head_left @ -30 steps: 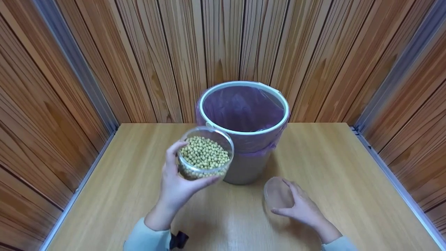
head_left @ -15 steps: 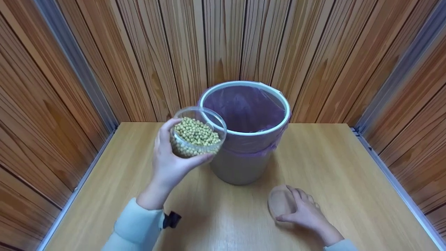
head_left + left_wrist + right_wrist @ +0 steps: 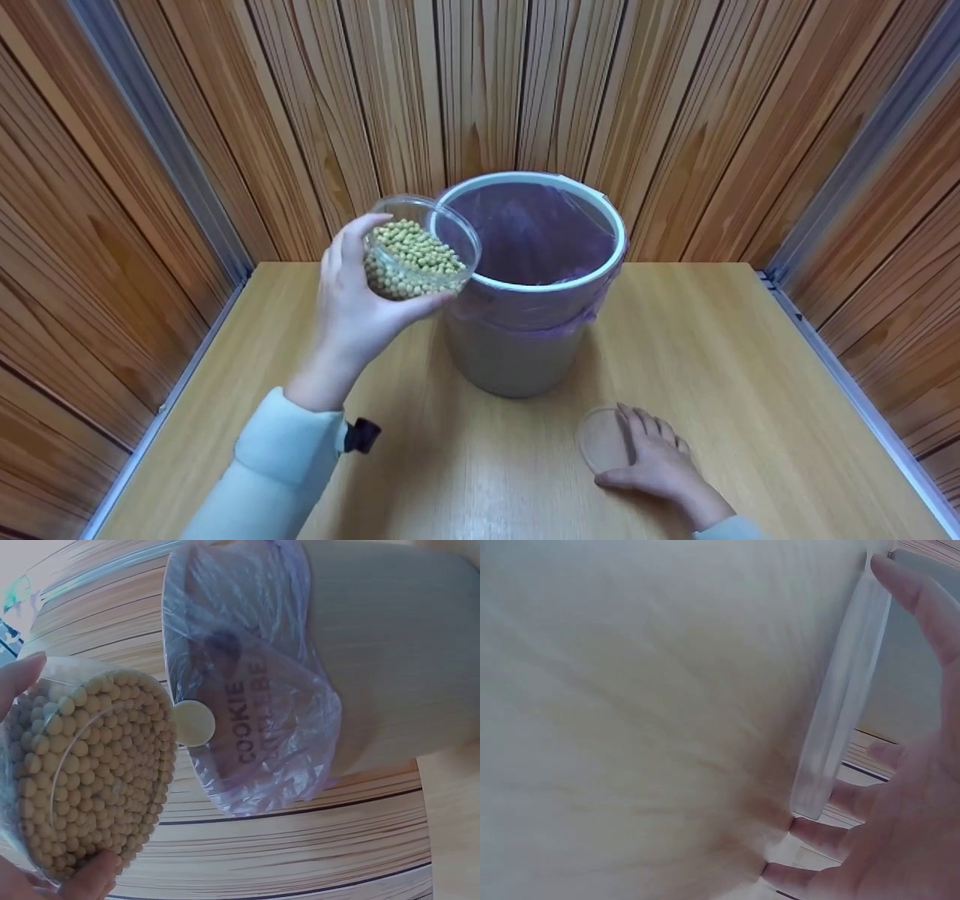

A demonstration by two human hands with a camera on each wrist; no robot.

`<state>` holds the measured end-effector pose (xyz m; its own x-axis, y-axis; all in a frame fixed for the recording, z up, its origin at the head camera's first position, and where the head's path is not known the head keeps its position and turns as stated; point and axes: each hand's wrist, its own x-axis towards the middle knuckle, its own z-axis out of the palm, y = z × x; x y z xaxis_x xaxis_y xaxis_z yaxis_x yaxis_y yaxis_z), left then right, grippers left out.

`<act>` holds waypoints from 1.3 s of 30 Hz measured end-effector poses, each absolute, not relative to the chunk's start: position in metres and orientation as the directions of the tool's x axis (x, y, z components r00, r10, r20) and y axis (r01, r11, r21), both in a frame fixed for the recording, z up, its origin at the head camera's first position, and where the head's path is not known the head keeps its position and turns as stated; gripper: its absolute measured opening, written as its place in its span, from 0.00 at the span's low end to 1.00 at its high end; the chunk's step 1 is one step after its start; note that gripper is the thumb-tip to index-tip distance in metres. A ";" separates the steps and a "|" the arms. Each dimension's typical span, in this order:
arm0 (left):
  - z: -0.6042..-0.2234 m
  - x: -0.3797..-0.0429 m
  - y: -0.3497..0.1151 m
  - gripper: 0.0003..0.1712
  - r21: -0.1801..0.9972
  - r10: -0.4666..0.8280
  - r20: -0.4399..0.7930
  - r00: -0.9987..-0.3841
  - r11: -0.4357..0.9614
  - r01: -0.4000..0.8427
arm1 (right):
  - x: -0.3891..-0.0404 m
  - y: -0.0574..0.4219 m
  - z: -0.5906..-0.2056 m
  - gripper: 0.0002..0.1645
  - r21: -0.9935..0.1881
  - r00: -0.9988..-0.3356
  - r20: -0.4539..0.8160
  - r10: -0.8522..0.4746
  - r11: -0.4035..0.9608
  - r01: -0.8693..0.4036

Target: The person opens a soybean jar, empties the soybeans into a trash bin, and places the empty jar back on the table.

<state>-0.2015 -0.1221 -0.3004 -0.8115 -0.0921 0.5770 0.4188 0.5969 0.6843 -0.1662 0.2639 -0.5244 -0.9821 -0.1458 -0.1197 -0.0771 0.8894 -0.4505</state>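
Note:
My left hand (image 3: 352,285) grips a clear round plastic tub (image 3: 465,232), tilted toward the bin, its thumb and fingers around the side. Pale green dried peas or soybeans (image 3: 420,251) fill much of the tub and slope toward its lower side. In the left wrist view the beans (image 3: 105,772) show through the tub's base. My right hand (image 3: 656,461) spans a clear round lid (image 3: 602,441) on the table, thumb and fingers at its edges. Edge-on, the lid (image 3: 844,697) lies against the tabletop in the right wrist view. Just right of the tub stands a bin (image 3: 517,360).
A purple bag (image 3: 525,225) lines the bin under its pale rim ring (image 3: 622,240). Wood-grain panels (image 3: 480,90) rise behind the table (image 3: 712,337) and along both sides, with metal strips at the corners.
My left hand has carried the tub up and slightly left, tilting it toward the bin. My right hand has lowered the lid onto the table, a little nearer to me.

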 end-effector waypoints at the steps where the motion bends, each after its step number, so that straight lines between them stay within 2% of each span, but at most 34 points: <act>1: -0.298 -0.203 -0.122 0.56 0.679 -0.090 0.577 -0.812 0.605 0.416 | -0.166 0.264 -0.524 0.76 -0.455 -0.981 -0.125 -0.148 0.887 -0.076; 6: -0.290 -0.209 -0.122 0.56 0.642 -0.067 0.586 -0.808 0.647 0.412 | -0.166 0.264 -0.517 0.76 -0.486 -0.977 -0.145 -0.157 0.872 -0.068; 10: -0.285 -0.215 -0.123 0.56 0.599 -0.034 0.604 -0.796 0.679 0.425 | -0.173 0.265 -0.505 0.71 -0.560 -0.983 -0.120 -0.139 0.827 -0.049; 18: -0.281 -0.222 -0.126 0.56 0.578 -0.027 0.564 -0.825 0.726 0.371 | -0.196 0.261 -0.461 0.59 -0.801 -0.992 -0.081 -0.097 0.598 0.007; 24: -0.278 -0.225 -0.125 0.56 0.567 -0.017 0.542 -0.840 0.746 0.351 | -0.211 0.250 -0.420 0.48 -0.903 -0.996 0.042 -0.072 0.424 -0.069; 31: -0.276 -0.230 -0.125 0.56 0.550 -0.004 0.517 -0.856 0.768 0.329 | -0.228 0.233 -0.378 0.43 -0.952 -0.995 0.098 -0.020 0.289 -0.100; 39: -0.275 -0.234 -0.124 0.55 0.535 -0.003 0.492 -0.870 0.790 0.300 | -0.257 0.218 -0.349 0.41 -0.944 -0.991 0.131 -0.022 0.302 -0.131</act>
